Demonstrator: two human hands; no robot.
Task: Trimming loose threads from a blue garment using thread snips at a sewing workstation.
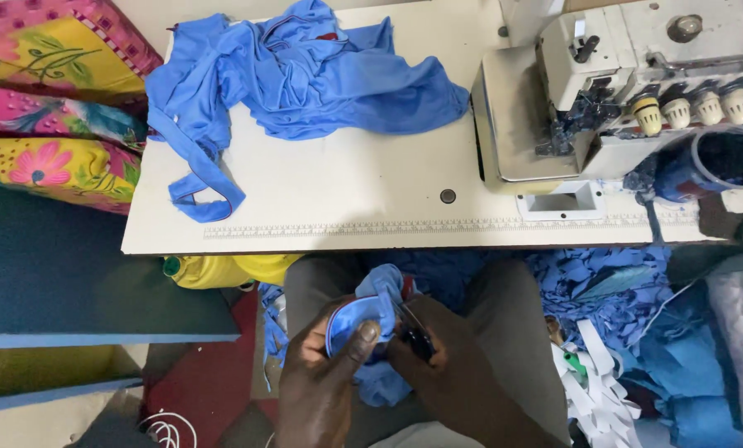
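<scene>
Low in the lap, the left hand (326, 373) pinches a small blue fabric piece (371, 319), thumb across its curved edge; the right hand (442, 357) is closed around small dark scissors (413, 332) touching it. At 12 o'clock past the tabletop (346, 191) edge lies bare surface, then heaped blue cloth (305, 75); at 2 o'clock, the sewing machine (620, 91).

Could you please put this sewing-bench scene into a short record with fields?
Setting: white sewing table seen from above, person seated at it
Left hand: grips a small blue fabric piece over the lap, thumb on its edge
Right hand: holds small dark scissors against that piece
On table: heap of blue garments, overlock sewing machine at right
Floor, right: blue fabric scraps, white strips
Left of table: floral cloth
</scene>
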